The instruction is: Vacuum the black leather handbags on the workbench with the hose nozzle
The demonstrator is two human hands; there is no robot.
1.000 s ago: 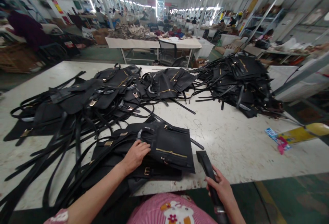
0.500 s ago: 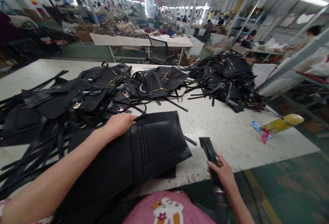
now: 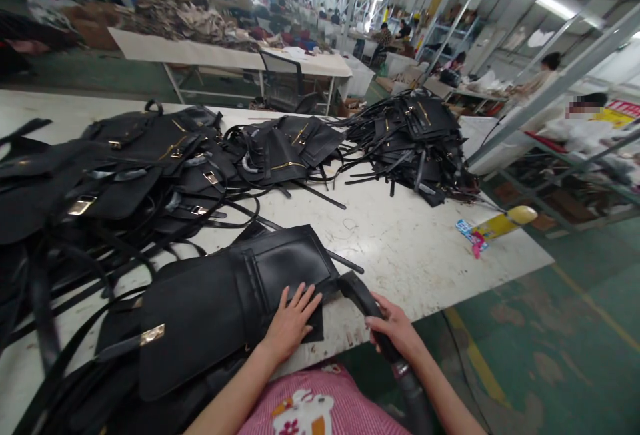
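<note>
A black leather bag panel (image 3: pixel 235 288) lies face down on the white table (image 3: pixel 410 248) right in front of me. My left hand (image 3: pixel 293 322) rests flat on its near right corner, fingers spread. My right hand (image 3: pixel 395 328) grips a black hose nozzle (image 3: pixel 363 298), whose tip touches the panel's right edge. A gold buckle (image 3: pixel 151 335) shows on a strap at the panel's near left.
Heaps of black bag parts and straps (image 3: pixel 125 162) cover the table's left and back, with another pile (image 3: pixel 413 135) at the far right corner. A yellow bottle (image 3: pixel 500 224) lies at the right edge. Other tables and workers fill the hall behind.
My left hand turned the bag panel over and slid back to its near right corner. My right hand brought the nozzle left against the panel's edge. The view shifted right.
</note>
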